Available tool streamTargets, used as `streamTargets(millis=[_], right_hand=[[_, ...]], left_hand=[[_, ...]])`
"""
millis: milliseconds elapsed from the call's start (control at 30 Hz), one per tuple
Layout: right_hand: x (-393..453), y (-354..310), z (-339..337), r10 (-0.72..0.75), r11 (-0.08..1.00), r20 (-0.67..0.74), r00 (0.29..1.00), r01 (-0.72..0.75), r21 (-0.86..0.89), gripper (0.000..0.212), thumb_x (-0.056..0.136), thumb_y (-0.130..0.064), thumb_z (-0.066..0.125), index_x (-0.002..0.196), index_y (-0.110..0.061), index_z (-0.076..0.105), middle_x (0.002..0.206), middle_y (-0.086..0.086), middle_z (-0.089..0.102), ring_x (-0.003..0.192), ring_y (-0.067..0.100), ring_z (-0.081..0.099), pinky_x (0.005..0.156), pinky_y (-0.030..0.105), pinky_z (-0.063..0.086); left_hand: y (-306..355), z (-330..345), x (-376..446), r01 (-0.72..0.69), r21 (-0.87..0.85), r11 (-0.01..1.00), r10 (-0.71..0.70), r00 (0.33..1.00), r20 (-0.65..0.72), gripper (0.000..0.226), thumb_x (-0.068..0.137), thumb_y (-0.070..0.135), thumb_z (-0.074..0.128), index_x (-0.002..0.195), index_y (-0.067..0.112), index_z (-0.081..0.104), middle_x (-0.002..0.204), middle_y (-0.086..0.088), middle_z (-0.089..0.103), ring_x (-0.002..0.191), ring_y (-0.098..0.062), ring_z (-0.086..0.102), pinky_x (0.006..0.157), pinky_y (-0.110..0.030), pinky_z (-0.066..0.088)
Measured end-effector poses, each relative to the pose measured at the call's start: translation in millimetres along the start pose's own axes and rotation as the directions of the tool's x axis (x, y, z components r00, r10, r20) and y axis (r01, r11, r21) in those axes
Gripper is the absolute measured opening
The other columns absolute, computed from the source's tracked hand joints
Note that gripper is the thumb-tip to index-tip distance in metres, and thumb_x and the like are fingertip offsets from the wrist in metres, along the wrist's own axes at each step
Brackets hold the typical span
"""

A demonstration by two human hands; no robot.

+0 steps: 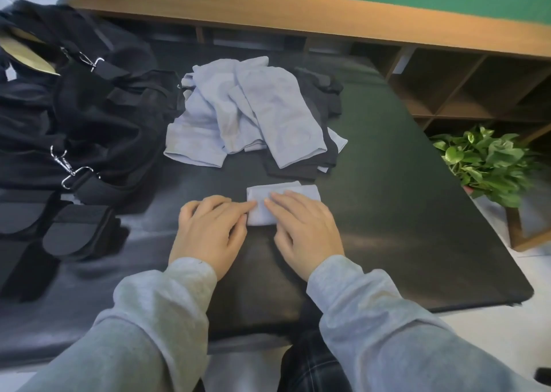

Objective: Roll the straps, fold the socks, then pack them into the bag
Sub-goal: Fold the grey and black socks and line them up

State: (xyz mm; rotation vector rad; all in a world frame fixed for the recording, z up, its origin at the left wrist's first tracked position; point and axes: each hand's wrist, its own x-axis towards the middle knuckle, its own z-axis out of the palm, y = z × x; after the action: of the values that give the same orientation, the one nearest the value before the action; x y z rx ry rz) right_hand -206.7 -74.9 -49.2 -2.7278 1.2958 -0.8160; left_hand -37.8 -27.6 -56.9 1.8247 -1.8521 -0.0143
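A folded light-blue sock (pixel 262 196) lies on the black table (pixel 402 206) in front of me. My left hand (pixel 211 227) rests flat with its fingertips on the sock's left edge. My right hand (pixel 304 227) lies flat over the sock's right half, pressing it down. Behind it is a pile of loose light-blue socks (pixel 238 114) mixed with dark socks (pixel 322 102). At the left lies the black bag (pixel 89 114) with metal clips. Two rolled black straps (pixel 74 230) sit near the table's left front.
A wooden shelf unit (pixel 447 93) stands behind the table under a green board. A potted green plant (pixel 486 165) stands on the floor to the right. A gold-coloured card (pixel 26 54) lies on the bag at the far left.
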Motion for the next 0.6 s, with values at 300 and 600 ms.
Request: streamTargets(millis=[300,600], right_hand=[[-7,2,-3,0.305,0.952,0.358,0.882,-0.267,-0.152,0.071,0.086,-0.055,0.009,0.15,-0.027,0.016,0.159,-0.012,0.0,0.145,0.011,-0.011,0.113,0.031,-0.014],[-15,66,-36,0.613,0.788,0.246,0.751,-0.562,-0.25,0.05,0.095,-0.046,0.038,0.143,-0.032,0.03,0.157,-0.015,0.012,0.144,0.014,0.008,0.112,0.034,0.011]], left_hand=[[5,-5,0,-0.06,0.053,0.997,0.058,0.997,0.044,0.048,0.086,0.031,0.036,0.13,0.024,0.053,0.116,0.001,0.066,0.122,-0.01,0.035,0.101,-0.027,0.019],[6,-4,0,0.066,-0.028,0.997,-0.065,0.996,0.056,0.058,0.084,0.04,0.023,0.132,0.025,0.052,0.128,-0.004,0.058,0.125,-0.003,0.03,0.1,-0.02,0.014]])
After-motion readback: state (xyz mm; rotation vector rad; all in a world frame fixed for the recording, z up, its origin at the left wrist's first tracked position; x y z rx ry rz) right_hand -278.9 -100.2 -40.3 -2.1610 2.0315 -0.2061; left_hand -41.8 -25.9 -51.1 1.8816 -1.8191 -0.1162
